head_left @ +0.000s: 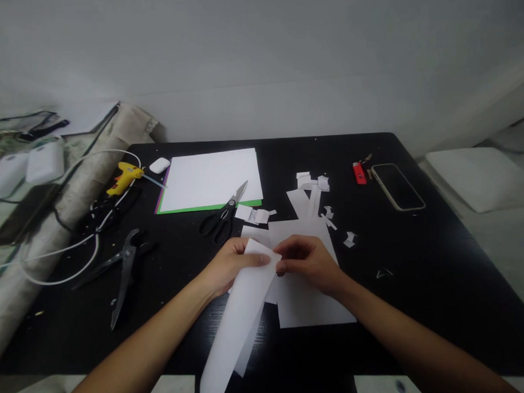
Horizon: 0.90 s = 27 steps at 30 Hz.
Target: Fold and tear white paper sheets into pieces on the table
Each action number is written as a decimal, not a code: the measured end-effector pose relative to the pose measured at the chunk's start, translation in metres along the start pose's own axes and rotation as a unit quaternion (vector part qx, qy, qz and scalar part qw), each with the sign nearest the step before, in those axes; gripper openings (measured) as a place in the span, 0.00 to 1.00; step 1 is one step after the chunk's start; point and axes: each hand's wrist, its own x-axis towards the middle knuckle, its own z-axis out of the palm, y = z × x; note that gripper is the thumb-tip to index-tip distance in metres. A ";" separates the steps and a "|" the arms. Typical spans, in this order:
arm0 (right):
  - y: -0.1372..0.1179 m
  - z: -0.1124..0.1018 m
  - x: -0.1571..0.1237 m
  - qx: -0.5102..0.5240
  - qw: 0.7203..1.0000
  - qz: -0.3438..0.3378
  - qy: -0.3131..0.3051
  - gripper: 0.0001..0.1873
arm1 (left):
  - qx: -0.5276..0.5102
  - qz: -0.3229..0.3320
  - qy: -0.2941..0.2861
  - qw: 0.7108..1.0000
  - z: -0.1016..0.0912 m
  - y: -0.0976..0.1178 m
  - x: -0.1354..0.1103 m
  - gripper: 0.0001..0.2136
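Note:
A folded sheet of white paper [238, 317] slants down toward me over the table's near edge. My left hand [234, 263] grips its upper part, with the thumb flat on top. At the sheet's upper right corner, my right hand [309, 261] pinches with thumb and forefinger. Under the hands lies another white sheet [313, 306] on the black table. Cut paper scraps [254, 214] and strips [314, 199] are spread just beyond the hands. Black-handled scissors [228, 212] rest partly open, their tip on a stack of white and coloured paper [209, 175].
On the left are a yellow glue gun [126, 177], a white cable [94, 262], pliers [127, 261] and a small white case [159, 165]. A red lighter [359, 173] and a phone [398, 186] lie at the right. A wall [257, 65] stands behind the table [441, 282].

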 end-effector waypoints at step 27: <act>-0.002 0.000 -0.001 0.003 1.000 0.007 0.001 0.14 | 0.007 -0.003 -0.001 1.000 0.000 -0.001 0.000 0.13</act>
